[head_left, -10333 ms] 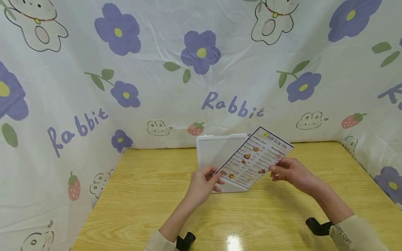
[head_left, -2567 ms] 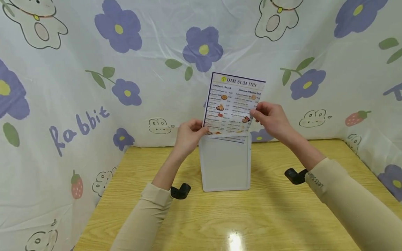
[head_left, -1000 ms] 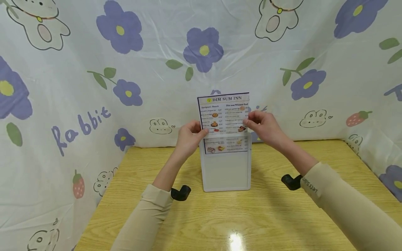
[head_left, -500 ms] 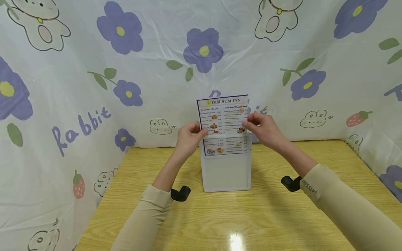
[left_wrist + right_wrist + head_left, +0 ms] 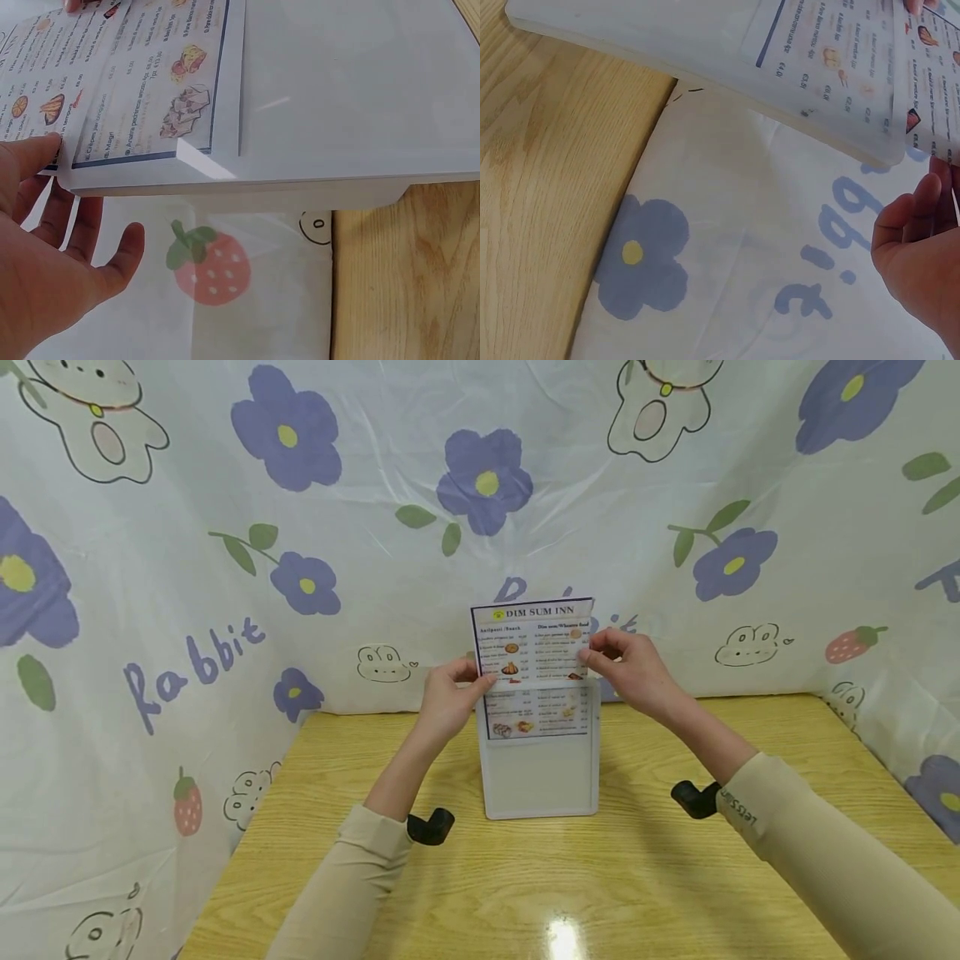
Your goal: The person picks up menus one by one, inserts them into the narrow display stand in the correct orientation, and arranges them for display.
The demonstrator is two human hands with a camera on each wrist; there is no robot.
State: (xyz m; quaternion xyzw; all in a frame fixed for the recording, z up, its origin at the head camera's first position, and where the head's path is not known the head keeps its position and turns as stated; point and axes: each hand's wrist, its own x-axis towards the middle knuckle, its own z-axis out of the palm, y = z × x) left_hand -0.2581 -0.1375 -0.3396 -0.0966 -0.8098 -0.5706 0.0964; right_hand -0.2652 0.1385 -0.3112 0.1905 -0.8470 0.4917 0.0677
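Observation:
A printed menu sheet (image 5: 534, 643) headed DIM SUM INN stands partly inside a white upright display stand (image 5: 540, 777). Its lower part shows through the stand's clear front panel, and its upper part sticks out above the top edge. My left hand (image 5: 450, 697) pinches the sheet's left edge just over the stand's top corner. On the opposite edge, my right hand (image 5: 633, 668) pinches it between thumb and fingers. In the left wrist view the menu (image 5: 150, 90) lies behind the glossy panel, with the left fingers (image 5: 82, 225) right at the stand's corner.
The stand rests near the back of a wooden table (image 5: 360, 860), close to a white fabric backdrop (image 5: 390, 427) printed with purple flowers. Black camera mounts (image 5: 431, 827) jut from both wrists above the table.
About ten seconds ago the menu was tilted in front of the stand. It was then raised over the top, and has since slid down behind the clear panel, lowering slightly more in the last second.

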